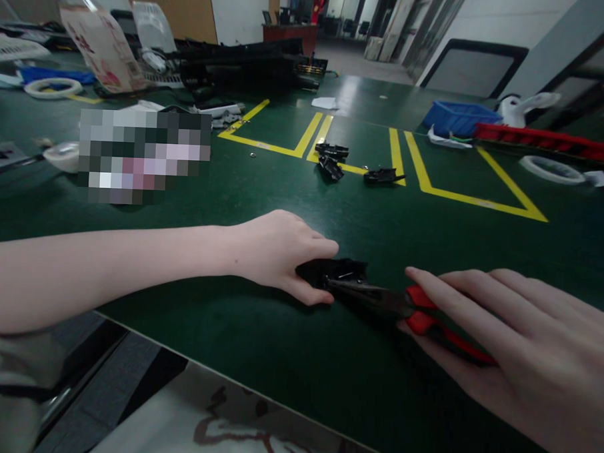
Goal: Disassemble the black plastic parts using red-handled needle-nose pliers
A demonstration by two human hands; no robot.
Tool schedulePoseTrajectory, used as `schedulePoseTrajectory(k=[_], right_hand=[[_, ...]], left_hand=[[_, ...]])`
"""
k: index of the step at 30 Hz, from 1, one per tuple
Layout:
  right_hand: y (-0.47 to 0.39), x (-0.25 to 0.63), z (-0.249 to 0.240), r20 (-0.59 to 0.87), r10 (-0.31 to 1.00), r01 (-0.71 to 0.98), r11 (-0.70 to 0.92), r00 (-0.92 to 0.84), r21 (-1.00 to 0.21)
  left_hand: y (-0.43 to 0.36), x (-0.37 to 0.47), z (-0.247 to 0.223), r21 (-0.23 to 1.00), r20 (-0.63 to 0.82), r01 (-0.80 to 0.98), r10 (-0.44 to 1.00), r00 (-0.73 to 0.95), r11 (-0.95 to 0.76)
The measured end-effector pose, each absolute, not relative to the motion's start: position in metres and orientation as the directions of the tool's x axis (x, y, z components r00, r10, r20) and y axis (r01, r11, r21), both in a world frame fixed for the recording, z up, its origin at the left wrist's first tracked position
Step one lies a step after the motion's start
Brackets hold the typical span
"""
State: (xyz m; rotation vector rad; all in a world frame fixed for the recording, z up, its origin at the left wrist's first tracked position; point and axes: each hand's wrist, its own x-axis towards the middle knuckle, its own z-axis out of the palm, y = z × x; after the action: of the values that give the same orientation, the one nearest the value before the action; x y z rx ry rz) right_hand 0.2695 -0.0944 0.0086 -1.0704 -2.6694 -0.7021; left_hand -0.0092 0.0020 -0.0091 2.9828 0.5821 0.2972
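My left hand [281, 255] grips a small black plastic part [347, 268] on the green table, thumb on the near side and fingers on the far side. In my right hand [508, 329] are long-nosed pliers [423, 312] with red handles. Their dark jaws point left and their tip touches the black part, or lies just inside it; I cannot tell which. Farther off, two similar black parts [331, 162] lie close together across a yellow tape line. Another black part [383, 176] rests to their right.
Yellow tape [476, 199] marks outlines on the green table [217, 343]. At the back right stand a blue bin [459, 118], a long red strip [550, 142] and a tape roll [552, 169]. A plastic bag [102, 44] and large black parts [244, 60] occupy the back left.
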Motion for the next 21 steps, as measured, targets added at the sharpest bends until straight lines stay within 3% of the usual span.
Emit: schedulePoseTrajectory(k=[4,7,15,21], right_hand=[[-0.087,0.268,0.009,0.313,0.688,0.745,0.658,-0.655,0.113],[-0.085,0.27,0.012,0.288,0.727,0.759,0.651,-0.623,0.0],[-0.082,0.27,0.017,0.243,0.753,0.761,0.644,-0.612,-0.077],[-0.083,0.27,0.013,0.269,0.731,0.756,0.655,-0.627,-0.017]], left_hand=[[0.001,-0.009,-0.009,0.169,0.178,0.351,0.379,0.908,-0.921],[0.001,-0.008,-0.009,0.172,0.177,0.348,0.377,0.909,-0.922],[0.002,-0.008,-0.008,0.174,0.18,0.354,0.383,0.906,-0.919],[0.002,-0.008,-0.01,-0.009,0.221,0.34,0.329,0.918,-0.941]])
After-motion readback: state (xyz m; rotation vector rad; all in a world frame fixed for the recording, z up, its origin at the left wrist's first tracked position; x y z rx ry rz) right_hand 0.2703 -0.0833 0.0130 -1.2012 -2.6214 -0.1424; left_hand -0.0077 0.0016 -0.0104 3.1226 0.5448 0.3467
